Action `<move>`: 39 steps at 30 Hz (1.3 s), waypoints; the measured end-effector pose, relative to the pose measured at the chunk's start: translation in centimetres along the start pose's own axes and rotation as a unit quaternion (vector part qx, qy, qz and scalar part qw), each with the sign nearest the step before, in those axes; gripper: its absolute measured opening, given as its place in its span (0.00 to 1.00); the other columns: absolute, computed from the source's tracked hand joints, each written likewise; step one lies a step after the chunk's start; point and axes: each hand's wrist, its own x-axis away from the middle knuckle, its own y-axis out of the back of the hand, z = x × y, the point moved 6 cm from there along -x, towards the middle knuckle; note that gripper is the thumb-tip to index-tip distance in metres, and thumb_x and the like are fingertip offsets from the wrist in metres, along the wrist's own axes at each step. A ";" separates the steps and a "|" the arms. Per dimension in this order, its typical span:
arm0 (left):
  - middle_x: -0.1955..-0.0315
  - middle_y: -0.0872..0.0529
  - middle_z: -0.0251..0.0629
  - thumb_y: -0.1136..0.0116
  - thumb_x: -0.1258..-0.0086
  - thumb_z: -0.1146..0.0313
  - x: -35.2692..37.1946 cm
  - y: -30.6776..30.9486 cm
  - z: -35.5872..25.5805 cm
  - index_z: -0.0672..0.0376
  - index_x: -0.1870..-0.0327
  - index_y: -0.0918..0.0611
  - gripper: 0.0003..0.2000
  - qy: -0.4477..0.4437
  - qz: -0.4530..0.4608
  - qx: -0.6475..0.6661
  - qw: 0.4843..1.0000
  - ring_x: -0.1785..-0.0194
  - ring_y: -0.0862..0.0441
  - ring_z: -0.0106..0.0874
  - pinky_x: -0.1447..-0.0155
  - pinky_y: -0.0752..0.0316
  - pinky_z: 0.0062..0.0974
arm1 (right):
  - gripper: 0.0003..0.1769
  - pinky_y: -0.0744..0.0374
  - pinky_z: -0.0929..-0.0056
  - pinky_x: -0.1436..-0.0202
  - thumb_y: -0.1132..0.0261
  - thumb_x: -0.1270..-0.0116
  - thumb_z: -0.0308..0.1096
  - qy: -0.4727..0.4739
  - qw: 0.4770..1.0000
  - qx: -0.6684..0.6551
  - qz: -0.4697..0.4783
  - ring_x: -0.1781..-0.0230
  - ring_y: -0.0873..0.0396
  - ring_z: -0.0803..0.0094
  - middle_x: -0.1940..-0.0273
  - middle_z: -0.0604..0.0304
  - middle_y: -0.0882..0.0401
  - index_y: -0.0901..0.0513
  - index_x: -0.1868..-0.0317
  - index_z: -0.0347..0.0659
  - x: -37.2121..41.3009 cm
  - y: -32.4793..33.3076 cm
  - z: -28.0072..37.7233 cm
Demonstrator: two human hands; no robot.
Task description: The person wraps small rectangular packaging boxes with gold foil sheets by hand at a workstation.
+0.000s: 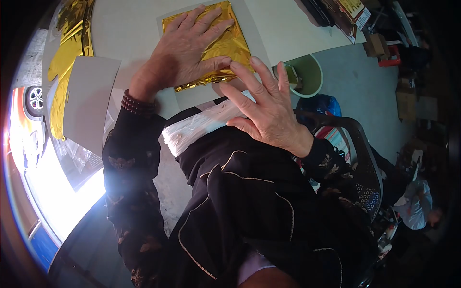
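Observation:
My left hand (185, 50), with a beaded bracelet at the wrist, lies flat with its fingers spread on a folded square of shiny gold foil (230, 45). The foil rests on a grey sheet on the table (139, 29). Fingers apart and holding nothing, my right hand (269, 105) hovers at the foil's near right corner, its fingertips close to the left thumb. Across my lap, below the table edge, lies a bundle of thin white plastic bags (194, 127), partly hidden by the right hand.
More gold foil (72, 43) and a grey card (91, 98) lie at the table's left, beside clear plastic (81, 153). A green bin (314, 79) stands right of the table, near a black chair (367, 163). Another person (418, 206) is at far right.

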 end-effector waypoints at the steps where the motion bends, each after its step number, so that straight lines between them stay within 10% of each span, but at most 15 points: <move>1: 0.19 0.37 0.46 0.50 0.24 0.34 0.0 0.0 0.0 0.46 0.19 0.34 0.39 -0.001 0.003 -0.008 1.000 0.18 0.43 0.54 0.16 0.46 0.52 | 0.35 0.58 0.32 0.17 0.30 0.35 0.59 0.000 1.000 0.004 0.005 0.18 0.42 0.47 0.21 0.55 0.34 0.20 0.30 0.55 -0.1 -0.2 0.0; 39: 0.21 0.40 0.63 0.51 0.28 0.28 -0.4 0.7 -0.5 0.61 0.19 0.37 0.48 0.021 0.090 0.029 0.995 0.19 0.45 0.61 0.16 0.52 0.53 | 0.42 0.54 0.30 0.19 0.23 0.42 0.51 -0.013 1.000 0.014 -0.020 0.17 0.47 0.49 0.21 0.58 0.38 0.24 0.25 0.63 0.2 -1.1 -1.2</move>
